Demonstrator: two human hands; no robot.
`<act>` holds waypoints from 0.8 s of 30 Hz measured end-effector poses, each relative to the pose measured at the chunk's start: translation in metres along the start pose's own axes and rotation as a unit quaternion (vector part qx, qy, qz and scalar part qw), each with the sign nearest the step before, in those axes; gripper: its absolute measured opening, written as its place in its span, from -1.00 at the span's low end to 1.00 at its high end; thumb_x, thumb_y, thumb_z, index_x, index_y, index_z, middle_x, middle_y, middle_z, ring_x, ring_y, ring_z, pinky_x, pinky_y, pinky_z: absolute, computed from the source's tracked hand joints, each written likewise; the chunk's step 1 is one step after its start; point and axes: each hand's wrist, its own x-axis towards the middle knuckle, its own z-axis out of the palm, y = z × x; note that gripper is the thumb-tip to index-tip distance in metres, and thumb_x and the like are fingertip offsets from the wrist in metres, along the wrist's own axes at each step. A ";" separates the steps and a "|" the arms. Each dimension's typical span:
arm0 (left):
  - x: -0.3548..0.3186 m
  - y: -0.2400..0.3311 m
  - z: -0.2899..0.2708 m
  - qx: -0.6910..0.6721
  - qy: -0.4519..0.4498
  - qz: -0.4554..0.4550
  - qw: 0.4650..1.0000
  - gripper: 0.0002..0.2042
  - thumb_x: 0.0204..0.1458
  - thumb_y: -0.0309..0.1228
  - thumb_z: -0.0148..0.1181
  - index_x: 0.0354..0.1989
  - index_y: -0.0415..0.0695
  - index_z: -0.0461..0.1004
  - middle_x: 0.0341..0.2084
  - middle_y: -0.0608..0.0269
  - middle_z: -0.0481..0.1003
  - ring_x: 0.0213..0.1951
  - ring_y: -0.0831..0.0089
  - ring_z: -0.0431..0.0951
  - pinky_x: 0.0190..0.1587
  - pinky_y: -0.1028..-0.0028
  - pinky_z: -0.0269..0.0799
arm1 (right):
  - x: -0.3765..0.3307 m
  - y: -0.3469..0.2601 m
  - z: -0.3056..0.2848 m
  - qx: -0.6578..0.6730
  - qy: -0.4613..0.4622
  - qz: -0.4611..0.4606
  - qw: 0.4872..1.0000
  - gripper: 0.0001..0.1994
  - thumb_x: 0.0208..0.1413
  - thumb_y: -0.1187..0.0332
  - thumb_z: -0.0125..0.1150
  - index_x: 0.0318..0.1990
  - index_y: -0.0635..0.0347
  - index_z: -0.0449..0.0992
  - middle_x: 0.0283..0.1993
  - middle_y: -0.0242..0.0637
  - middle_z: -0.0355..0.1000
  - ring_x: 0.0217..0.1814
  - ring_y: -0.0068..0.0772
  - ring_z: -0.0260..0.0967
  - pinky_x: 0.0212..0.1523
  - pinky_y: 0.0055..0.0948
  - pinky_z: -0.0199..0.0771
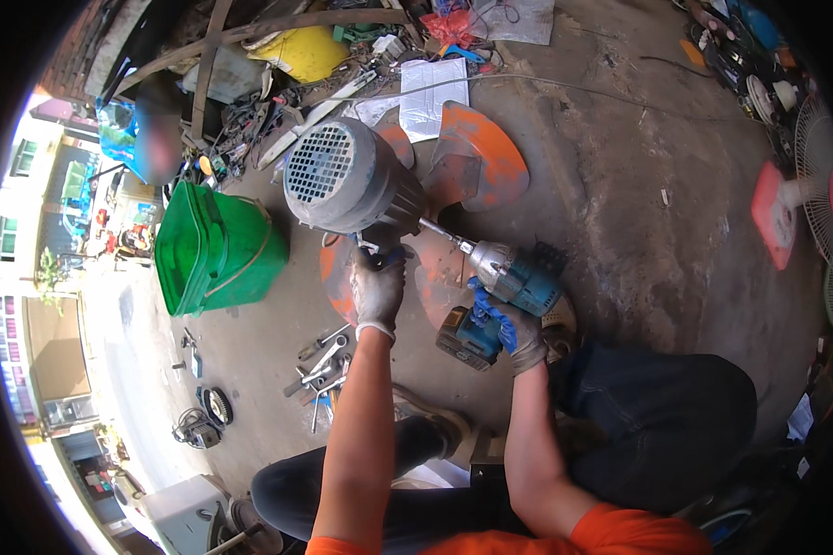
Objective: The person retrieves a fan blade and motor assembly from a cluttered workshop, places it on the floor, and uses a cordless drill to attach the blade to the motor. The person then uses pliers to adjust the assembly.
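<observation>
A grey electric motor [387,176] with a grid-vented end cover stands over a fan's orange-and-grey blades [493,153]. At its near side my left hand [379,291], in a whitish glove with dark fingertips, is closed around a small part whose kind is hidden by the fingers. My right hand [518,335], in a grey-and-blue glove, grips the handle of a teal cordless impact wrench [528,282]. The wrench's long metal shaft [446,233] points left and reaches the motor's lower right side; the exact contact there cannot be made out.
To the left stands a green bucket [250,268]. Several wrenches and hand tools [326,370] lie near my left forearm. Scrap and a yellow rounded object [307,54] are heaped at the far left. A pedestal fan [810,176] is at the right edge. My bent knees flank the work.
</observation>
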 end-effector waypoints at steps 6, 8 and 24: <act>0.038 -0.065 -0.044 -0.003 0.004 0.017 1.000 -0.50 0.01 -0.39 0.23 0.18 -0.17 0.37 -0.07 0.05 0.54 -0.09 0.27 0.56 -0.04 0.33 0.43 | 0.001 -0.010 0.009 0.041 0.001 0.030 0.999 -0.72 0.03 0.39 0.37 -0.06 0.17 0.60 -0.27 -0.44 0.52 -0.37 -0.64 0.39 -0.32 -0.59 0.42; 0.061 -0.071 -0.079 -0.149 0.027 -0.004 0.988 -0.56 0.10 -0.43 0.13 0.19 -0.19 0.37 -0.04 0.14 0.51 -0.13 0.41 0.54 -0.06 0.40 0.43 | 0.003 -0.003 0.007 0.068 -0.009 0.038 0.997 -0.69 0.02 0.40 0.38 -0.04 0.17 0.59 -0.25 -0.43 0.52 -0.36 -0.63 0.40 -0.32 -0.58 0.42; 0.112 0.088 -0.064 0.174 0.022 0.233 0.956 -0.27 -0.05 0.06 0.29 0.32 0.07 0.27 0.25 -0.03 0.26 0.21 -0.04 0.36 0.22 0.16 0.28 | 0.005 0.028 0.033 0.114 0.012 0.042 0.993 -0.59 -0.04 0.45 0.43 0.00 0.20 0.49 -0.19 -0.35 0.54 -0.30 -0.55 0.49 -0.32 -0.55 0.52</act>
